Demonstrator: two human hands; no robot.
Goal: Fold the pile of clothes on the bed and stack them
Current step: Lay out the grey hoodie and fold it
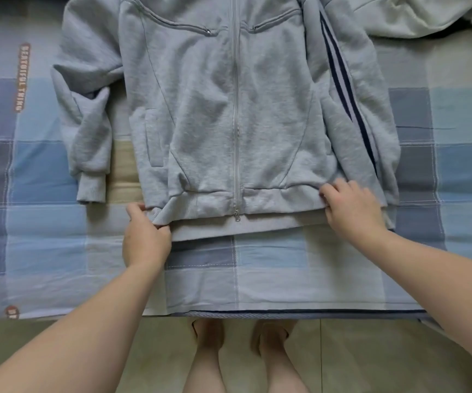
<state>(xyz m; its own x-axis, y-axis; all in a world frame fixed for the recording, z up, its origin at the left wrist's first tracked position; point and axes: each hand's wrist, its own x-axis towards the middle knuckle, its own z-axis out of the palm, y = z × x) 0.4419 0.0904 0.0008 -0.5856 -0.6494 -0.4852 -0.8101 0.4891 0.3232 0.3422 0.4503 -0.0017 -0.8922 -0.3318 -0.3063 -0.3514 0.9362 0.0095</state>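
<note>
A grey zip-front fleece jacket point(229, 109) lay spread face up across the blue checked bedsheet point(271, 268), its ribbed hem toward the bed's near edge. The left hand point(145, 236) pinched the hem's left corner; the right hand point(352, 205) had fingers curled onto the right corner. No fold looked made yet, and a white garment point(416, 15) waited at the far right corner, so most work remained.
</note>
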